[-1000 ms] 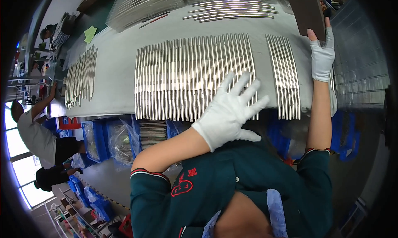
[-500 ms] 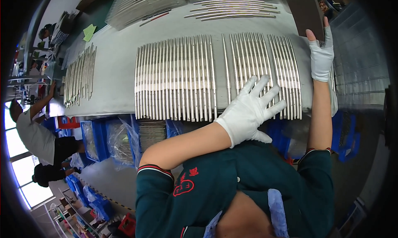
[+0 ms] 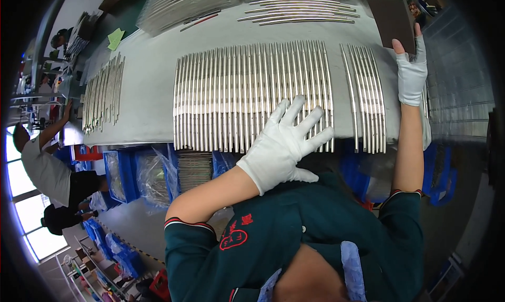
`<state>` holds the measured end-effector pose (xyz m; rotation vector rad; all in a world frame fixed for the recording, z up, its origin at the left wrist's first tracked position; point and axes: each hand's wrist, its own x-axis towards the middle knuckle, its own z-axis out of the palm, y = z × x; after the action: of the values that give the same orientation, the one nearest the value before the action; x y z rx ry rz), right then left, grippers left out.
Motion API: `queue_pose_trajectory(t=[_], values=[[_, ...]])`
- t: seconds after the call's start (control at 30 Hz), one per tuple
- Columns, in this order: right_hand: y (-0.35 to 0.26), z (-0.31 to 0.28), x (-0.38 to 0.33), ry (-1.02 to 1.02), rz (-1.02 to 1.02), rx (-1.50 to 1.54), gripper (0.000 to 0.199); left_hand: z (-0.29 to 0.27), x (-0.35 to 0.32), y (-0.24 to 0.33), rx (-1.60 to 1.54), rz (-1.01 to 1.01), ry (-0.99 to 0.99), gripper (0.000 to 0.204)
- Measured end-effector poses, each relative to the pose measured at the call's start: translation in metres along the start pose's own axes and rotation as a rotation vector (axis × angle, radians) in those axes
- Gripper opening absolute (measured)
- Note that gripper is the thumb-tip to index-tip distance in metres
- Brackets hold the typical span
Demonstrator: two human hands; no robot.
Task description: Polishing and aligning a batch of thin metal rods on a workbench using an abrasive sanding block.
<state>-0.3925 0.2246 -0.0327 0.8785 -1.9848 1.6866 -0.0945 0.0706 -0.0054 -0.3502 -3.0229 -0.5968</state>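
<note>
My left hand (image 3: 286, 144), in a white glove, lies palm down with fingers spread over the right part of a wide row of silvery metal rods (image 3: 226, 91). These rods lie side by side, their near ends along the table's front edge. To the right, across a gap, is a smaller group of rods (image 3: 368, 97), one slightly apart from the rest. My right hand (image 3: 412, 76), gloved with bare thumb and fingertip showing, grips the lower edge of a dark brown rectangular pad (image 3: 392, 23) at the far right.
More rods (image 3: 302, 11) lie crosswise at the back, beside clear plastic trays (image 3: 184, 7) and a thin red stick (image 3: 200, 22). Another rod group (image 3: 105, 94) is at the left. Blue bins (image 3: 120, 175) stand below the front edge. A person (image 3: 44, 165) is at far left.
My left hand has moved left, and the middle group of rods has slid left against the large row. A single rod now stands off the right group. My right hand keeps the pad.
</note>
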Motion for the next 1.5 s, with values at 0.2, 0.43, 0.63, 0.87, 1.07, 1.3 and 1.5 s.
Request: queue_pose_trajectory(t=[0.2, 0.43, 0.63, 0.87, 1.07, 1.3, 1.5], values=[[0.006, -0.005, -0.001, -0.059, 0.041, -0.053, 0.064, 0.008, 0.008, 0.005, -0.019, 0.038, 0.017, 0.095], [0.015, -0.005, 0.001, -0.073, 0.091, 0.027, 0.063, 0.026, 0.037, 0.018, -0.119, 0.245, 0.101, 0.084], [0.015, -0.009, 0.002, -0.105, 0.19, 0.004, 0.066, -0.023, -0.023, -0.002, 0.028, -0.111, 0.032, 0.084], [0.02, -0.01, 0.003, -0.11, 0.084, -0.048, 0.063, -0.016, -0.054, -0.014, 0.145, -0.278, 0.031, 0.093], [0.019, -0.008, 0.001, -0.104, 0.098, -0.046, 0.063, 0.0, -0.03, -0.006, 0.043, -0.136, 0.058, 0.089], [0.019, -0.007, 0.002, -0.106, 0.102, -0.056, 0.063, 0.01, -0.014, 0.002, -0.085, 0.012, 0.122, 0.082], [0.015, -0.011, 0.001, -0.107, 0.127, -0.067, 0.064, -0.034, -0.068, -0.021, 0.209, -0.367, 0.075, 0.094]])
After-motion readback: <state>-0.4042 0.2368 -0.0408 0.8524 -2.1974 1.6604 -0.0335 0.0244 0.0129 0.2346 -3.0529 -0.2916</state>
